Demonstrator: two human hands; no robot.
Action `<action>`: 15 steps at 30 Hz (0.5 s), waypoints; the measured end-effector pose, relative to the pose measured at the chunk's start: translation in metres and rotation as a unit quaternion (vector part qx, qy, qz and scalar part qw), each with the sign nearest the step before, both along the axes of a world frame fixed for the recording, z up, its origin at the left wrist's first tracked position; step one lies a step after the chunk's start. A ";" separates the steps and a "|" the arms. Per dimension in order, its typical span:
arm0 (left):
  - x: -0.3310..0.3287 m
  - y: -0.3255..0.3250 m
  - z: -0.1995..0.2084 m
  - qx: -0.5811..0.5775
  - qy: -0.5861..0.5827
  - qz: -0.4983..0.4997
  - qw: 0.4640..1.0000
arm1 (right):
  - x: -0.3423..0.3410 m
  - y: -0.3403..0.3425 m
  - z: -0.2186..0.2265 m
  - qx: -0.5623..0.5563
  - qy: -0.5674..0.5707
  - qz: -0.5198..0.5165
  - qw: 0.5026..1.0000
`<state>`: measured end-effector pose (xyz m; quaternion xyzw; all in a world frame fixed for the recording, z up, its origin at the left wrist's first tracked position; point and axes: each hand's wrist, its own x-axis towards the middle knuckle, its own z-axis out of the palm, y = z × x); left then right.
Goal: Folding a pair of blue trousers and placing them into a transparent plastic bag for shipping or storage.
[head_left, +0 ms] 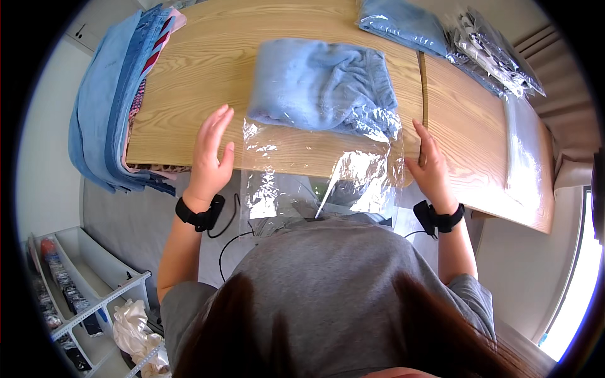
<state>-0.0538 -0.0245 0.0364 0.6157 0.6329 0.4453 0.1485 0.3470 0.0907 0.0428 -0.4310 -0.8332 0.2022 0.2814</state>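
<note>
A folded light blue garment with soft fabric and a gathered band at its right side (321,82) lies on the wooden table in front of me. A clear plastic bag (293,151) extends from its near edge toward my body and hangs past the table's front edge. Glare on the film hides how far the garment sits inside. Left of the bag, my left hand (213,151) is open with fingers stretched out. My right hand (432,160) is also open, by the bag's right edge. Neither hand holds anything. Both wrists wear black bands.
A stack of folded jeans and other clothes (110,107) drapes over the wooden table's (195,63) left end. Bagged garments (403,25) lie at the far right, with flat clear bags (523,148) nearer. A divided white rack (94,271) stands at lower left. Dark cables (222,252) hang near me.
</note>
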 end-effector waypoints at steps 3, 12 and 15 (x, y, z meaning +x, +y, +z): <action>0.005 -0.001 0.013 0.092 0.275 -0.094 0.953 | -0.010 -0.006 -0.003 0.069 -0.057 0.032 0.995; 0.008 0.051 0.061 0.146 0.075 -0.162 0.973 | -0.035 0.045 0.057 0.079 0.133 0.121 0.981; -0.005 0.076 0.098 0.122 -0.056 -0.147 0.980 | -0.043 0.075 0.111 0.046 0.204 0.134 0.969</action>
